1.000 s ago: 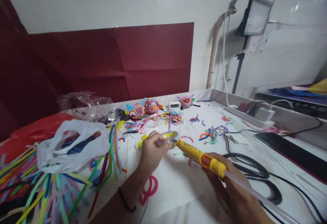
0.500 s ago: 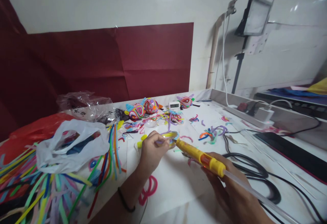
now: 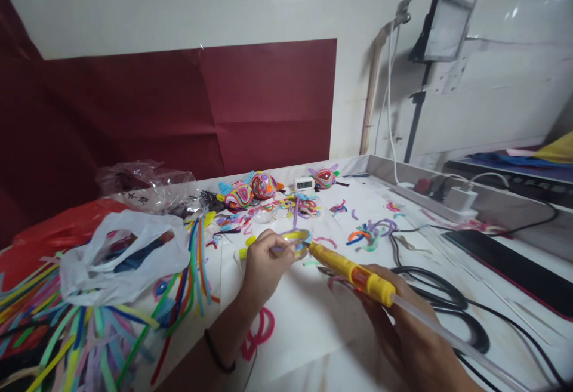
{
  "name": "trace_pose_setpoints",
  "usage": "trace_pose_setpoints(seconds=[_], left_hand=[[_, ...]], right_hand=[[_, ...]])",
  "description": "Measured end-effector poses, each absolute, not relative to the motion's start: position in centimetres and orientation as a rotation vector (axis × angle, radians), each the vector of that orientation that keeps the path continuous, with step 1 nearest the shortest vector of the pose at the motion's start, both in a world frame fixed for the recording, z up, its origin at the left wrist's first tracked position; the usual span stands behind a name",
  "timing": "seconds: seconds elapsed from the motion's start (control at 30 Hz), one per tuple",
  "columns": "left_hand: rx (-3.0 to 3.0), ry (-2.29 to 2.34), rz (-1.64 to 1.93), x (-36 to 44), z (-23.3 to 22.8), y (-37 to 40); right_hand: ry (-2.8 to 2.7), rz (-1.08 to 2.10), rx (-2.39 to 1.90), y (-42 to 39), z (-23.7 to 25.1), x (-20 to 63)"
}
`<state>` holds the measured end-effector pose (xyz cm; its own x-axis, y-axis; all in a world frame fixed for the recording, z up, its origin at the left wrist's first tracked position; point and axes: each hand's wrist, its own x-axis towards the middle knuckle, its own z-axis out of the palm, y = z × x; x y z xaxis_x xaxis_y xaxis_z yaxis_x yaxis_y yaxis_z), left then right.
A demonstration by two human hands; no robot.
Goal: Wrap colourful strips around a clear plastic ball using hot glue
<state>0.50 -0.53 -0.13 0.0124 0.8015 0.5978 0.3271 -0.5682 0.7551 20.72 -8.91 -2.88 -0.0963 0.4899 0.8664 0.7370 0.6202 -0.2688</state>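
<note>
My left hand (image 3: 262, 269) pinches a small clear dome wrapped in yellow, purple and blue pipe cleaner (image 3: 296, 239) just above the white table (image 3: 308, 320). My right hand (image 3: 409, 335) grips a yellow pen-style glue gun (image 3: 351, 272) with a clear glue stick (image 3: 447, 338) sticking out of its back. The gun's tip touches the right edge of the wrapped piece.
Loose pipe cleaners (image 3: 89, 332) and a white plastic bag (image 3: 116, 258) lie at the left. Finished colourful pieces (image 3: 250, 189) and a small white clock (image 3: 304, 184) sit near the back wall. Black cables (image 3: 452, 308) coil at the right beside a power strip (image 3: 430, 192).
Both hands keep their hold and stay almost still. The view has shifted slightly to the left.
</note>
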Motion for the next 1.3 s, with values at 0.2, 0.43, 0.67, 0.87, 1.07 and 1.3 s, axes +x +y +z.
trace_pose_setpoints(seconds=[0.2, 0.43, 0.67, 0.87, 1.07, 1.3], left_hand=[[1.899, 1.173, 1.595, 0.6, -0.2, -0.4], [1.934, 1.178, 1.586, 0.6, -0.1, -0.6], [1.950, 1.150, 1.618, 0.5, -0.2, -0.5], [1.940, 1.162, 1.599, 0.5, -0.1, -0.6], [1.948, 1.145, 1.601, 0.5, -0.3, -0.6], [1.956, 1.114, 1.588, 0.4, -0.4, -0.5]], right_hand=[[-1.745, -0.296, -1.007, -9.0, -3.5, 20.8], [-1.776, -0.265, -0.989, -8.9, -4.4, 20.9], [-1.707, -0.217, -1.050, -8.7, -4.4, 21.0], [-1.717, -0.186, -1.088, -9.2, -3.9, 20.8], [-1.747, -0.231, -1.063, -9.3, -4.1, 21.0], [-1.702, -0.251, -1.070, -9.2, -3.6, 21.0]])
